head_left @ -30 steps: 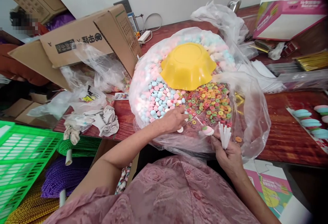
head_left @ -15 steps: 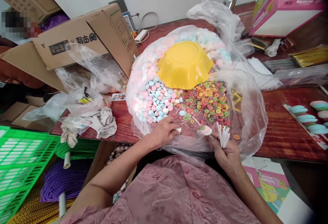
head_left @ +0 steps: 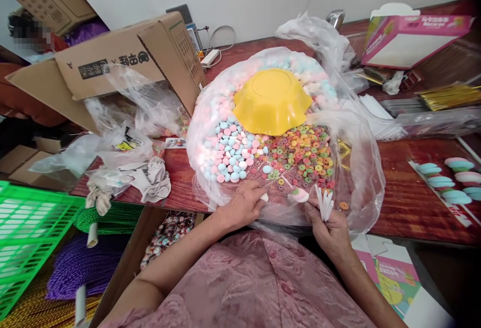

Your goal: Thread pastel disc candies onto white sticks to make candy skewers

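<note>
My left hand (head_left: 242, 204) rests at the near edge of a big clear plastic bag (head_left: 361, 168), its fingers pinched on a white candy piece (head_left: 264, 197). Gripped upright in my right hand (head_left: 328, 228) is a bundle of white sticks (head_left: 323, 203), and a pink and green candy (head_left: 298, 195) sits on one stick by its thumb. Inside the bag lie pink and blue tablets (head_left: 231, 150) on the left and coloured ring candies (head_left: 304, 152) on the right. An upturned yellow bowl (head_left: 272, 100) lies on top of them.
A cardboard box (head_left: 124, 62) with loose plastic stands at the left, grey gloves (head_left: 150, 180) by the table edge. A green crate (head_left: 26, 238) and purple cord (head_left: 80, 265) sit low left. Pink cartons (head_left: 409, 32), gold strips (head_left: 451, 95) and finished lollipops (head_left: 447, 180) lie to the right.
My left hand has drawn back from the ring candies to the bag's near edge with a white piece in its fingers. The right hand has stayed nearly still.
</note>
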Demonstrator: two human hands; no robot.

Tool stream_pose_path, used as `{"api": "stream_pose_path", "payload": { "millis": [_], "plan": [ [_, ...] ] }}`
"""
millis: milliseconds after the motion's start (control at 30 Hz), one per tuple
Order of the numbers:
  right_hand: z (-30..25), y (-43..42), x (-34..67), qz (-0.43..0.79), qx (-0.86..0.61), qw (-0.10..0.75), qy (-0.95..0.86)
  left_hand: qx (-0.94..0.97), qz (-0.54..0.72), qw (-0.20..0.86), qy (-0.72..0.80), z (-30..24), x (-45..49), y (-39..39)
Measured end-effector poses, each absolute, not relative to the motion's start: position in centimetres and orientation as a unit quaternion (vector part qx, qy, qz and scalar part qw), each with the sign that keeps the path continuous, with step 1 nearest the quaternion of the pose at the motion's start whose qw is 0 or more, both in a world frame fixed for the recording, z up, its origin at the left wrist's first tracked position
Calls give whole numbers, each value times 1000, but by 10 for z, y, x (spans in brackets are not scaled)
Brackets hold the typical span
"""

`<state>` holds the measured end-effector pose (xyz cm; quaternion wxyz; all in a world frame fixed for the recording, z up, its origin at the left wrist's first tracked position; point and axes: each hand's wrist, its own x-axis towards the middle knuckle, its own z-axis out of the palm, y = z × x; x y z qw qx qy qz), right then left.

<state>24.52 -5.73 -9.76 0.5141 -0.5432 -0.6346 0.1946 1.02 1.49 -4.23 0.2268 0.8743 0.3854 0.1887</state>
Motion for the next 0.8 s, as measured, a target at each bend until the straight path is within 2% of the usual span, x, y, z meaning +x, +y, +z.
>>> {"api": "stream_pose_path", "payload": {
  "millis": [100,200,300,500,800],
  "plan": [
    [-100,-59,247,169,-538,512,-648,796,214,374,424,-41,12,18],
    [-102,-61,250,135,-513,505,-681,631,302,556,449,-39,13,19],
    [-99,-62,250,114,-483,482,-722,469,423,641,435,-32,14,19],
    [-78,-60,246,65,-457,453,-763,399,536,625,405,-15,25,18],
    [-62,-67,241,68,-488,445,-748,489,598,505,384,-15,34,17]
  ]
}}
